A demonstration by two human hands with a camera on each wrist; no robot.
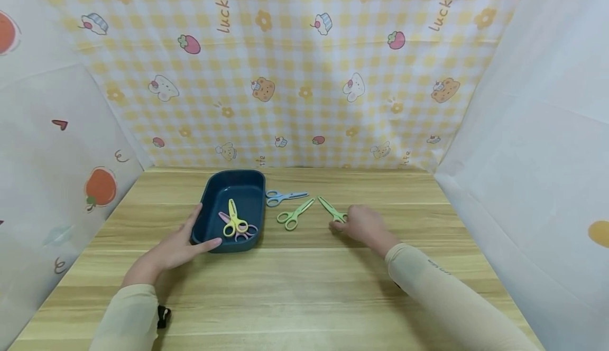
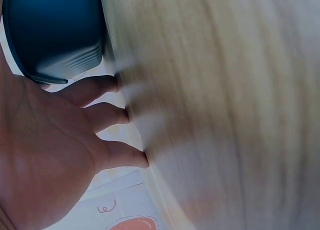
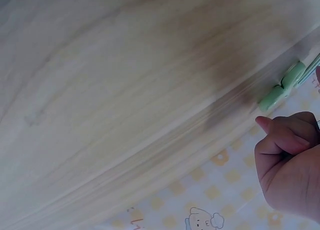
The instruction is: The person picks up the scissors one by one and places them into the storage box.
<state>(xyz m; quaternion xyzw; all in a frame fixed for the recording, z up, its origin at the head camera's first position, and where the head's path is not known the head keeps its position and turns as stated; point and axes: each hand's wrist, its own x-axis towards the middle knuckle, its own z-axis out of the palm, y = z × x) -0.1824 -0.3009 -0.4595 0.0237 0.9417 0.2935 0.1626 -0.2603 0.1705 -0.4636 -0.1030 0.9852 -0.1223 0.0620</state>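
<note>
A dark blue tray (image 1: 240, 182) stands left of the middle of the table. In it lie yellow scissors (image 1: 232, 211), crossed over pink scissors (image 1: 224, 217). My left hand (image 1: 178, 248) rests spread around the tray's near left corner, thumb along the front rim. In the left wrist view its other fingertips (image 2: 137, 157) touch the tabletop beside the tray. To the right, my right hand (image 1: 366, 227) pinches green scissors (image 1: 328, 205) by the handles, which it partly hides. Curled right fingers (image 3: 285, 140) appear near a green handle (image 3: 272, 97) in the right wrist view.
Between the tray and my right hand lie another pair of green scissors (image 1: 297, 212) and blue scissors (image 1: 285, 196), whose handles are right by the tray wall. The wooden table (image 1: 295, 293) runs back to a checked cloth (image 1: 304, 118); pale cloths hang at both sides.
</note>
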